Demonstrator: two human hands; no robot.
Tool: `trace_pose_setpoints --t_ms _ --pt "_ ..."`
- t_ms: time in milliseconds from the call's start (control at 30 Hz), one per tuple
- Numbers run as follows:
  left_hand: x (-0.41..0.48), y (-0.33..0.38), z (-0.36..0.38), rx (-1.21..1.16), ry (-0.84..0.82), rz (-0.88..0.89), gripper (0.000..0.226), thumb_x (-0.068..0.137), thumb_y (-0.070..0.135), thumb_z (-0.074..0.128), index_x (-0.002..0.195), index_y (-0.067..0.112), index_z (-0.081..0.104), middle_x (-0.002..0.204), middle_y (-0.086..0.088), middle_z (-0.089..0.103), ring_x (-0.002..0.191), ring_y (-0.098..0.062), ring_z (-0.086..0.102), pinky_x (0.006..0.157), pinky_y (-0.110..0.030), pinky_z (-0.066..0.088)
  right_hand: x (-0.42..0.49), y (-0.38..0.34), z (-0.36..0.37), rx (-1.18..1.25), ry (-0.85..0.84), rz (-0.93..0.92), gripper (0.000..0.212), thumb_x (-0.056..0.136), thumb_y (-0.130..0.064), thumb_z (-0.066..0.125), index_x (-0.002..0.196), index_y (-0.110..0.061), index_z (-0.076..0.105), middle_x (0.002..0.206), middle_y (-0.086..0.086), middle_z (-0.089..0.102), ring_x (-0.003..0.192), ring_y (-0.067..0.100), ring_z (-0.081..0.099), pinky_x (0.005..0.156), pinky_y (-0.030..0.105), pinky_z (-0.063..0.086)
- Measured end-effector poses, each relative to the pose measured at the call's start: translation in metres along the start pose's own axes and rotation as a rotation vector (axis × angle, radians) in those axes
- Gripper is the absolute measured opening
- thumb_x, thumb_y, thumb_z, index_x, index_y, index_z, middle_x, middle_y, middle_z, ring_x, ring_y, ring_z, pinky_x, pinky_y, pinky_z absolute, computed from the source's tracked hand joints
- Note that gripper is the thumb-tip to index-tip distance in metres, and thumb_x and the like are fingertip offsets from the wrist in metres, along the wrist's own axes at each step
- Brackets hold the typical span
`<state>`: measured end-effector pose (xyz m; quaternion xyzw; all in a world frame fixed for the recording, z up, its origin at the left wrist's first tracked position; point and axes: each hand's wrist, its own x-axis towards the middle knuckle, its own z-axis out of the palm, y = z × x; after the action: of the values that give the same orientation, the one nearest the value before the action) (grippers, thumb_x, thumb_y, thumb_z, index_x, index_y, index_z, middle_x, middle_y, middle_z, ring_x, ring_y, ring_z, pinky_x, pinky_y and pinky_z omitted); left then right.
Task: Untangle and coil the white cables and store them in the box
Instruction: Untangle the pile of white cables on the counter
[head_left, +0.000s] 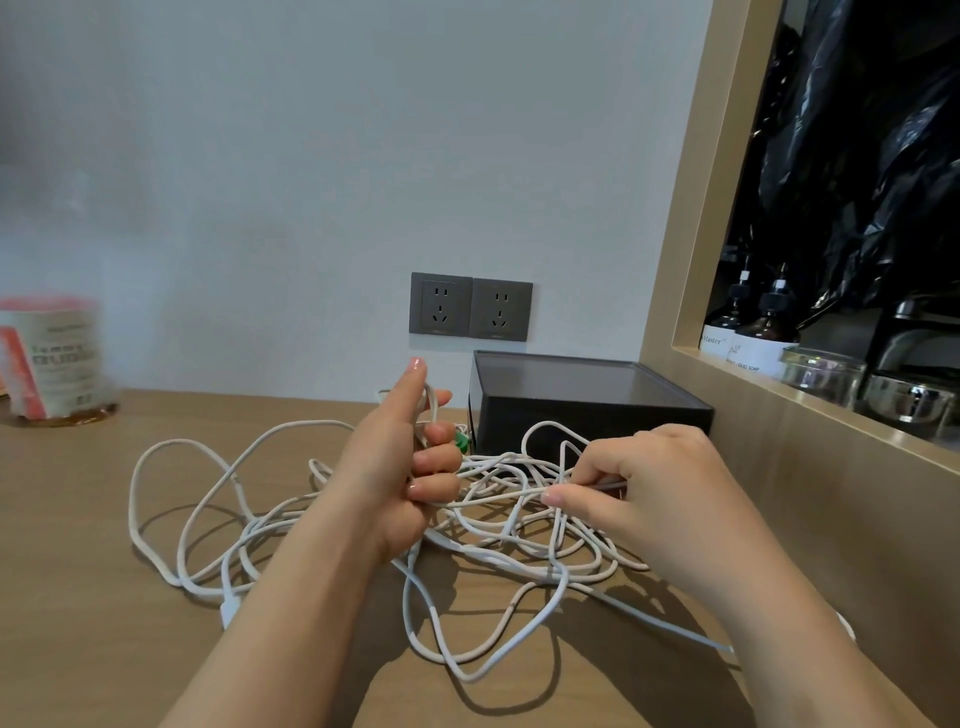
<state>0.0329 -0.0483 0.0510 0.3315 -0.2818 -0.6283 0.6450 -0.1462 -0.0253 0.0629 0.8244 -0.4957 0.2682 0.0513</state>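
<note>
Head view: cables (558, 573) partly behind left hand (395, 467).

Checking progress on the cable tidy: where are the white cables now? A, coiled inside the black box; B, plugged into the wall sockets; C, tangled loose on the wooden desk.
C: the white cables lie in loose loops on the wooden desk, in front of the black box.

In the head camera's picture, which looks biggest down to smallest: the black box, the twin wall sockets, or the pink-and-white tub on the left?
1. black box
2. pink-and-white tub, though blurred and cut by the frame edge
3. twin wall sockets; they sit farther back, so real size is unsure
</note>
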Motion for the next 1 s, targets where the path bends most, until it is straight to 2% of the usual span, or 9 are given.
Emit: trace_pose_setpoints --t_ms 133,233,333,467,567,667,767,900,1000 --pt "-0.002 0.001 0.000 0.154 -0.016 0.031 0.024 0.090 0.025 0.057 0.074 0.012 0.045 0.048 0.005 0.031 0.032 -0.003 0.021 0.029 -0.009 0.014 -0.003 -0.003 -0.015 -0.018 0.001 -0.055 0.021 0.082 -0.058 0.049 0.082 -0.041 0.060 0.081 -0.022 0.059 0.088 -0.004 0.046 0.100 0.020 0.016" --pt "-0.003 0.002 -0.002 0.202 -0.005 0.091 0.016 0.097 0.017 0.048 0.084 0.010 0.054 0.046 0.004 0.035 0.031 -0.003 0.023 0.028 -0.009 0.016 -0.006 -0.002 -0.024 0.160 -0.129 -0.081 0.008 0.082 -0.045 0.060 0.075 -0.047 0.062 0.073 -0.026 0.061 0.087 -0.009 0.050 0.082 0.003 0.028" --pt "-0.005 0.003 -0.004 0.305 -0.031 0.156 0.015 0.098 0.017 0.045 0.091 0.010 0.055 0.046 0.003 0.038 0.031 -0.003 0.025 0.029 -0.010 0.018 -0.009 0.006 -0.027 0.254 -0.210 -0.067 0.015 0.081 -0.036 0.066 0.073 -0.048 0.065 0.082 -0.036 0.059 0.089 -0.013 0.050 0.071 0.006 0.040" --pt "-0.006 0.000 -0.004 0.607 -0.070 0.223 0.019 0.099 0.023 0.045 0.091 0.011 0.058 0.048 0.003 0.043 0.036 -0.005 0.033 0.032 -0.015 0.026 -0.007 0.012 -0.023 0.192 -0.075 -0.041 0.011 0.079 -0.042 0.064 0.069 -0.043 0.062 0.074 -0.022 0.060 0.088 -0.008 0.047 0.067 0.013 0.038" --pt "-0.011 0.001 -0.002 0.799 -0.177 0.207 0.018 0.098 0.026 0.046 0.096 0.014 0.060 0.053 0.004 0.050 0.042 -0.005 0.036 0.038 -0.015 0.029 -0.006 0.011 -0.020 0.119 0.004 -0.027 0.014 0.079 -0.046 0.062 0.067 -0.040 0.058 0.072 -0.020 0.056 0.082 -0.004 0.048 0.065 0.012 0.037" --pt "-0.015 0.001 -0.001 0.934 -0.249 0.194 0.017 0.095 0.028 0.049 0.100 0.016 0.060 0.069 0.004 0.067 0.046 -0.003 0.038 0.041 -0.015 0.032 -0.005 0.012 -0.017 0.084 0.089 -0.012 0.017 0.077 -0.048 0.063 0.070 -0.034 0.058 0.071 -0.016 0.056 0.077 0.002 0.050 0.063 0.019 0.041" --pt "-0.016 -0.001 -0.003 1.043 -0.355 0.187 0.014 0.093 0.031 0.053 0.100 0.021 0.060 0.080 0.005 0.069 0.049 0.000 0.041 0.045 -0.015 0.034 -0.004 0.012 -0.013 0.084 0.141 -0.009 0.019 0.079 -0.046 0.064 0.068 -0.035 0.053 0.071 -0.016 0.054 0.075 0.002 0.051 0.061 0.020 0.041" --pt "-0.017 0.000 -0.002 1.134 -0.521 0.169 0.024 0.086 0.023 0.066 0.109 0.027 0.059 0.071 0.015 0.065 0.056 0.005 0.053 0.050 -0.011 0.039 -0.003 0.011 -0.007 0.090 0.219 -0.005 0.019 0.078 -0.049 0.062 0.069 -0.035 0.052 0.070 -0.018 0.054 0.071 0.003 0.052 0.059 0.023 0.045" --pt "-0.018 -0.003 0.001 1.147 -0.509 0.172 0.017 0.087 0.020 0.065 0.103 0.025 0.063 0.062 0.014 0.061 0.054 0.003 0.050 0.049 -0.013 0.037 -0.003 0.010 -0.005 0.114 0.259 0.005 0.020 0.077 -0.048 0.064 0.068 -0.033 0.054 0.065 -0.019 0.054 0.069 0.002 0.053 0.057 0.026 0.044"
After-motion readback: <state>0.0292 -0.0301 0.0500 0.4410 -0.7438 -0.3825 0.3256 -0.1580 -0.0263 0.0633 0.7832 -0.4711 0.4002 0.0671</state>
